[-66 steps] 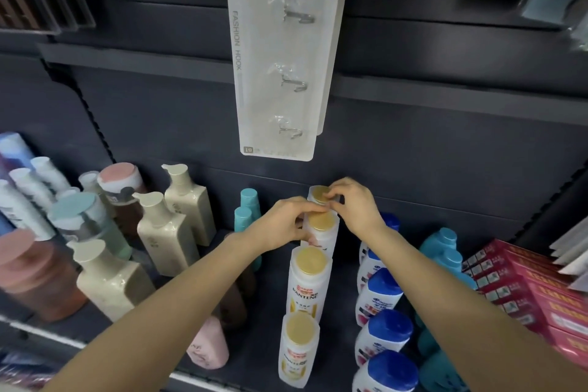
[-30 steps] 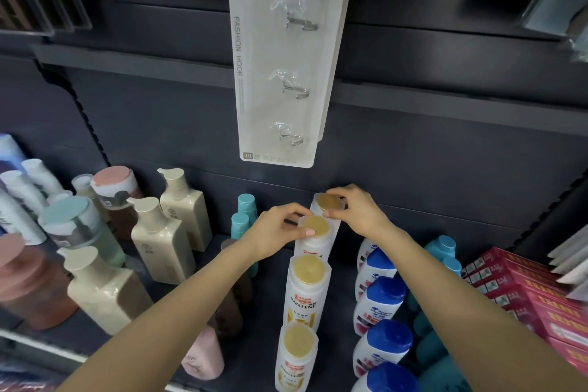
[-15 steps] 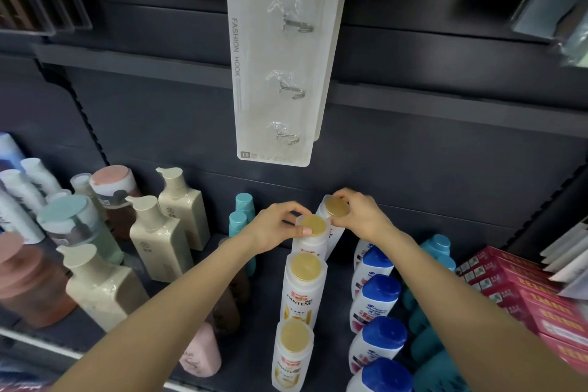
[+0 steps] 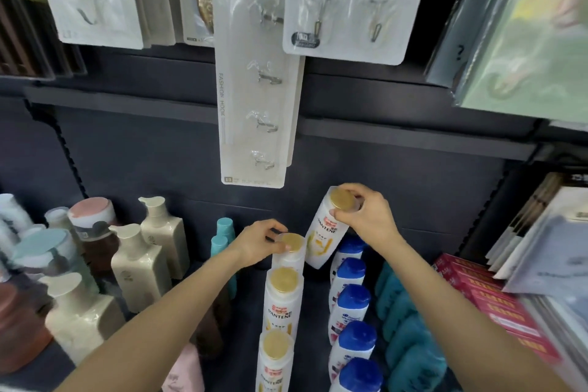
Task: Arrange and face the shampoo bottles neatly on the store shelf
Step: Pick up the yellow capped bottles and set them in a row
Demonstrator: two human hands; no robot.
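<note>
Right hand (image 4: 366, 219) grasps the gold-capped white plastic Pantene shampoo bottle (image 4: 326, 232) at its neck, thumb and fingers curled round the cap — bottle is lifted clear of the row, tilted with cap leaning far and to the right, label facing near. Left hand (image 4: 259, 245) pinches the gold cap of the rearmost standing white bottle (image 4: 289, 251) in the Pantene column, holding it in place.

Nearer in the same column: two more gold-capped white bottles (image 4: 281, 299), labels forward, in a straight line on the dark shelf deck (image 4: 241, 356). Just right of it, a column of blue-capped white bottles (image 4: 351, 305); further right, teal bottles (image 4: 407, 337), then red cartons (image 4: 496, 302). Left side: cream square pump bottles (image 4: 140, 267) and a pink-lidded brown jar (image 4: 92, 226). Above, a clear plastic hook pack (image 4: 254, 105) hangs over the bay.

Step in hand, by my read — re-seating the back bottle of the Pantene column, midway through facing this row. Next move calls for righting the lifted bottle, label to the front, and lowering it behind the left-held one without knocking the blue caps beside it; gap at the back looks tight.
</note>
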